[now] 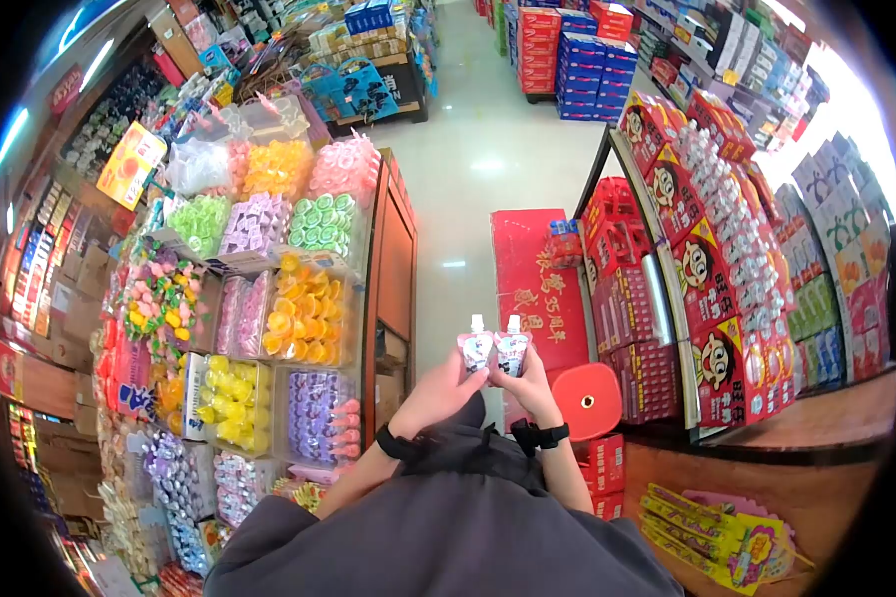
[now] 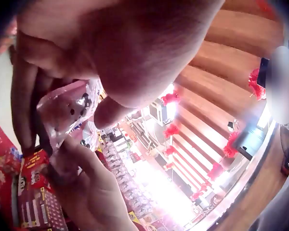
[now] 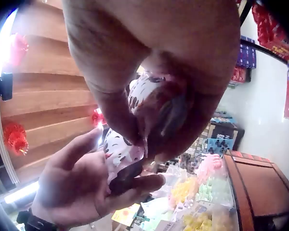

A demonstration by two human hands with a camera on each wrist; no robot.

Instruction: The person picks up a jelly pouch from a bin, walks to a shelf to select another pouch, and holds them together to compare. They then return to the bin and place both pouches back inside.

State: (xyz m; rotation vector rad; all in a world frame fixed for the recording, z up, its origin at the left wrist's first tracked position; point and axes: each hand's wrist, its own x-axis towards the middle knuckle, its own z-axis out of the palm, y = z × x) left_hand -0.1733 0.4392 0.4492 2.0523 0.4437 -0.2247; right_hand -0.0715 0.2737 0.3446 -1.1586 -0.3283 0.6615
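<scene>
Observed two small pouches, held side by side and upright in front of the torso, with white caps (image 1: 514, 323) pointing away from the body. Recorded left hand (image 1: 443, 391) pinching the left pouch (image 1: 476, 350) low on the front with the thumb; recorded right hand (image 1: 526, 386) likewise pinching the right pouch (image 1: 513, 353). Noted pink-and-white film with dark print on both. Could not tell contact from a slight gap between the two. Saw a black wristband (image 1: 540, 435) on each wrist. Logged to the left a wooden counter (image 1: 391, 249) beside clear trays of orange cups (image 1: 309, 328), yellow cups (image 1: 234, 398) and purple packets (image 1: 314, 408). Logged to the right a red stool (image 1: 587, 398), near the right hand, and red cartons (image 1: 712, 368) printed with a cartoon face. Marked yellow packs (image 1: 702, 542) on wood at lower right. In right wrist view, noted red ornaments (image 3: 14, 138) against wood-coloured slats (image 3: 62, 94).
</scene>
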